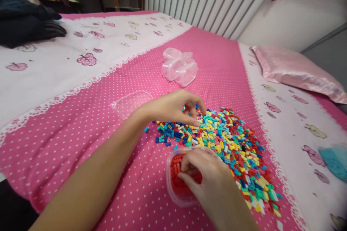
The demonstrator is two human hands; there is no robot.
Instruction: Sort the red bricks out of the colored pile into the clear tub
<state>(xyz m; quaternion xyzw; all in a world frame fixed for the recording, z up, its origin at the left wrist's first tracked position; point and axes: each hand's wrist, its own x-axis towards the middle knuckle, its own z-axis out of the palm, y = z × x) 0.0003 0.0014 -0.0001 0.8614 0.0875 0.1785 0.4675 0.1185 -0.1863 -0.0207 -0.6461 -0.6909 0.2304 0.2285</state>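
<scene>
A wide pile of small building bricks [233,140] in red, yellow, blue, teal and white lies on the bed. Over the pile's far left part hovers my left hand [181,106], its fingers curved and thumb apart, with nothing visible in it. A clear plastic container [169,187] stands at the near edge of the pile, with red bricks [176,167] inside. My right hand [208,176] reaches into this container from the right. Its thumb and index finger are pinched together just above the red bricks; whatever they hold is hidden.
A clear lid [132,102] lies left of the pile, partly behind my left wrist. Several clear containers [180,66] sit together farther back. A pink pillow [295,68] rests at the right, a teal item [334,160] near the right edge, and dark gloves [29,23] at the left.
</scene>
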